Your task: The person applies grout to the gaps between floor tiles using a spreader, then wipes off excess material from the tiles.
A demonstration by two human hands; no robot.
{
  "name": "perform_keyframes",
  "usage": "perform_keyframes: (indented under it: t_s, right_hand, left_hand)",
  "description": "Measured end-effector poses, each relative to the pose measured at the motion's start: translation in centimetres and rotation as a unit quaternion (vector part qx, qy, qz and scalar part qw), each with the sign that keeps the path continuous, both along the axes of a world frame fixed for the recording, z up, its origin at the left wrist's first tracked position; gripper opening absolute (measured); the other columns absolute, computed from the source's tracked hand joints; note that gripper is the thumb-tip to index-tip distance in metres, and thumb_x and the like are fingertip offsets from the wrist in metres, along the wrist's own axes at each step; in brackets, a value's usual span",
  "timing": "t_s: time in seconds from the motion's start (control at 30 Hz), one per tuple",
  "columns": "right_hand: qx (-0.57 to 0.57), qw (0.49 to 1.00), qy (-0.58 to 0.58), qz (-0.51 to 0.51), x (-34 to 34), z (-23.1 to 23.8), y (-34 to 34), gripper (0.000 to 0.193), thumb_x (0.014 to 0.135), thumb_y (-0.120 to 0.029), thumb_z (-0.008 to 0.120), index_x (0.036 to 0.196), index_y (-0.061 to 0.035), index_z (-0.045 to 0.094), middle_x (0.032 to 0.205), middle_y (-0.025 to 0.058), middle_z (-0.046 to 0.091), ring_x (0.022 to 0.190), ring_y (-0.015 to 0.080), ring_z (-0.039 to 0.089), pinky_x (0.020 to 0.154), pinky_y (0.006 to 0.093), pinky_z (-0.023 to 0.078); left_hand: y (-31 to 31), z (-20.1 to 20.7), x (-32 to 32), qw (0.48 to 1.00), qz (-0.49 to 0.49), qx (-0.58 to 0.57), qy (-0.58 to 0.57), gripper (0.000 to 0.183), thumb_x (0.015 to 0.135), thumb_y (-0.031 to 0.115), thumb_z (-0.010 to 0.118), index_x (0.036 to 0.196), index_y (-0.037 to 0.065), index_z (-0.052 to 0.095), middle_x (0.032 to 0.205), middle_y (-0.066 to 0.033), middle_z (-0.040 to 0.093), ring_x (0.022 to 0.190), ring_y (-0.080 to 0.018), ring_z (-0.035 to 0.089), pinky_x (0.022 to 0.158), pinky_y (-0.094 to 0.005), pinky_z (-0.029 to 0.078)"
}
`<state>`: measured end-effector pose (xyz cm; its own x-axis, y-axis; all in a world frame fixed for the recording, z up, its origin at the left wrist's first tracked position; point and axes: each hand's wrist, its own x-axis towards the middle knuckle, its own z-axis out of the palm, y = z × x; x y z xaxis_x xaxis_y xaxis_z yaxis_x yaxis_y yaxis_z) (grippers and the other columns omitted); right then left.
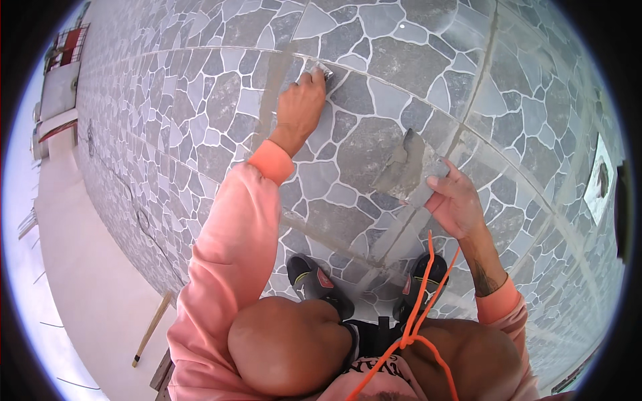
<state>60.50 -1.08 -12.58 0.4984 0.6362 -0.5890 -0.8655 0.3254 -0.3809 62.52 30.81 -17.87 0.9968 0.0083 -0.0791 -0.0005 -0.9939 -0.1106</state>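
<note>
My left hand [301, 107] reaches out over the patterned stone-look floor tiles [364, 150], its fingers closed on a small shiny object [326, 71], perhaps a scraper, pressed to the floor beside a tile joint. Most of that object is hidden by my fingers. In my right hand [458, 198] is a flat grey plate [422, 190], gripped by its near right edge between thumb and fingers. Wet grey mortar [404, 164] is spread over the plate's far left part. A smeared grey strip of mortar [273, 87] runs along the joint beside my left hand.
My dark shoes [314, 281] stand on the tiles below my bent knees. Orange drawstrings [424, 301] hang between my arms. To the left are a pale wall [100, 247], a wooden-handled stick [152, 327] and a dark cable [144, 220]. At the far right lies a white sheet [597, 180].
</note>
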Motion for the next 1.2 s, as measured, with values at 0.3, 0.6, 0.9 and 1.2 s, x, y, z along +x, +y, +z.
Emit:
perform_keyframes:
  t_s: [0.3, 0.6, 0.9, 1.2]
  right_hand:
    - [-0.006, 1.0, 0.006, -0.002, 0.4, 0.2, 0.7, 0.067, 0.087, 0.0, 0.053, 0.142, 0.0103, 0.016, 0.122, 0.0196, 0.054, 0.109, 0.029, 0.059, 0.093, 0.0484, 0.049]
    - [-0.014, 0.999, 0.025, -0.015, 0.1, 0.5, 0.0, 0.072, 0.087, 0.0, 0.054, 0.144, 0.0099, 0.011, 0.12, 0.0189, 0.054, 0.107, 0.0282, 0.06, 0.09, 0.0459, 0.05]
    - [0.026, 1.0, -0.002, 0.007, 0.0, 0.1, 0.0, 0.07, 0.088, -0.001, 0.054, 0.144, 0.0095, 0.013, 0.119, 0.0186, 0.056, 0.108, 0.0285, 0.059, 0.093, 0.0465, 0.049]
    - [0.03, 0.999, -0.013, -0.004, -0.2, -0.4, 0.3, 0.07, 0.088, -0.001, 0.055, 0.144, 0.0086, 0.013, 0.118, 0.0188, 0.056, 0.103, 0.0265, 0.062, 0.09, 0.0441, 0.051]
  left_hand:
    - [0.7, -0.3, 2.1, 0.999, 0.038, 0.029, 0.009, 0.018, 0.083, 0.003, 0.054, 0.1, -0.001, 0.05, 0.089, -0.0177, 0.062, 0.07, -0.0326, 0.068, 0.053, -0.0406, 0.055]
    - [-2.3, -0.7, -0.2, 1.0, -0.009, 0.029, 0.008, 0.012, 0.081, 0.003, 0.057, 0.091, -0.001, 0.051, 0.084, -0.0168, 0.061, 0.066, -0.0308, 0.068, 0.051, -0.0362, 0.056]
    - [0.5, -0.6, 0.5, 0.999, 0.026, 0.026, 0.019, 0.013, 0.085, 0.003, 0.051, 0.097, 0.0, 0.048, 0.09, -0.0182, 0.062, 0.068, -0.0343, 0.068, 0.054, -0.0411, 0.056]
    - [3.3, 0.3, 1.8, 0.999, -0.002, 0.046, 0.022, 0.025, 0.084, 0.001, 0.05, 0.108, -0.003, 0.049, 0.09, -0.0166, 0.062, 0.068, -0.033, 0.067, 0.054, -0.0415, 0.054]
